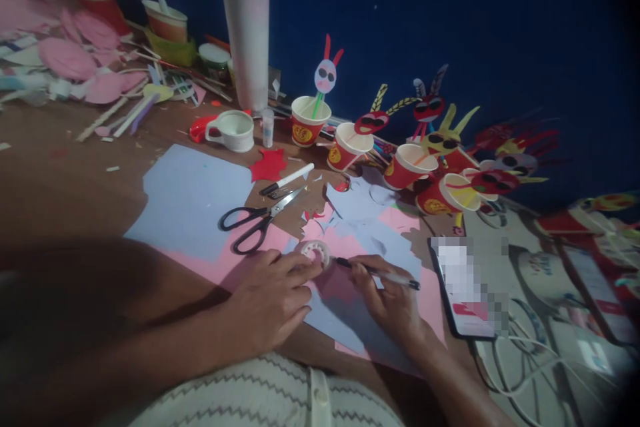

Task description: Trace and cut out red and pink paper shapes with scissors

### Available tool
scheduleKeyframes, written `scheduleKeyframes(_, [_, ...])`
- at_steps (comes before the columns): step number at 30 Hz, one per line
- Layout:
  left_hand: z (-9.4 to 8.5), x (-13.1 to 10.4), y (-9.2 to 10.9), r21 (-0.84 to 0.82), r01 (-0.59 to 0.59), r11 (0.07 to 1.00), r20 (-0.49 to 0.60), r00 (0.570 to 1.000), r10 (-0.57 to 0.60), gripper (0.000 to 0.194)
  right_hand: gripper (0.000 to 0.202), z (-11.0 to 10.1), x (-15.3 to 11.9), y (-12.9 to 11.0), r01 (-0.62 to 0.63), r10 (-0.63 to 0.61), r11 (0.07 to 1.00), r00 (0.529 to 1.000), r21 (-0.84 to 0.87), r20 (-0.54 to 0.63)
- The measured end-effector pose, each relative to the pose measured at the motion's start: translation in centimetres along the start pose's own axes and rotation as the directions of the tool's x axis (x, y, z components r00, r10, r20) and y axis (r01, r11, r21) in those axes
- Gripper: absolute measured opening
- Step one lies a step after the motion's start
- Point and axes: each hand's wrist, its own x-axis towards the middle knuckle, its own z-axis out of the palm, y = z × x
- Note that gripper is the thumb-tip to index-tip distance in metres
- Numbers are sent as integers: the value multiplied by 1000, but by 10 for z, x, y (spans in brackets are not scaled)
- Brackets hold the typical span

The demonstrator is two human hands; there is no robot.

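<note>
My left hand (280, 290) presses a small white ring-shaped piece (316, 252) with a notched inner edge against pink paper (345, 255). In my right hand (390, 297) is a pen (389, 275), its dark end beside the ring. Sheets of light blue paper (320, 333) and pink paper lie under both hands. Black-handled scissors (260, 220) rest half spread beyond my left hand. Behind them lie a white marker with a black cap (290, 178) and a red paper scrap (269, 164). A cut light blue sheet (200, 197) is on the left.
Several red paper cups (306, 125) holding straw-mounted paper faces line the back. A tall bottle (249, 40) and a white mug (235, 131) stand left of them. At right lie a phone (463, 293) and white cables (525, 350). Pink scraps (70, 59) crowd the far left.
</note>
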Motion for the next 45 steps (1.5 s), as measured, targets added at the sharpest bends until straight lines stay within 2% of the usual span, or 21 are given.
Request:
scheduleKeyframes(9, [3, -2, -1, 47, -26, 999, -20, 999, 27, 16, 14, 7, 40, 1, -117, 110, 992, 988, 53, 110])
scheduleKeyframes(18, [-1, -3, -1, 37, -12, 999, 13, 1000, 12, 12, 19, 15, 71, -8, -19, 8, 999, 967, 43, 255])
scheduleKeyframes(26, [-4, -2, 1, 34, 20, 999, 24, 999, -21, 12, 28, 22, 80, -19, 14, -28, 999, 927, 39, 374])
scheduleKeyframes(32, [-2, -3, 1, 57, 25, 998, 34, 999, -27, 15, 39, 24, 83, -33, 51, -32, 998, 896, -31, 443])
scheduleKeyframes(35, [-2, -1, 1, 51, 21, 998, 51, 998, -23, 15, 33, 21, 82, -32, -39, 3, 996, 921, 84, 389])
scheduleKeyframes(39, [-3, 1, 0, 30, 20, 999, 48, 999, -21, 14, 18, 13, 71, -21, -144, 111, 959, 983, 244, 143])
scheduleKeyframes(42, [-3, 0, 0, 24, 19, 1000, 37, 999, -20, 13, 28, 7, 53, -9, -57, 37, 974, 995, 219, 92])
scheduleKeyframes(45, [-1, -1, -1, 13, 12, 1000, 29, 1000, -13, 11, 31, 6, 38, -2, 115, -123, 992, 977, 54, 176])
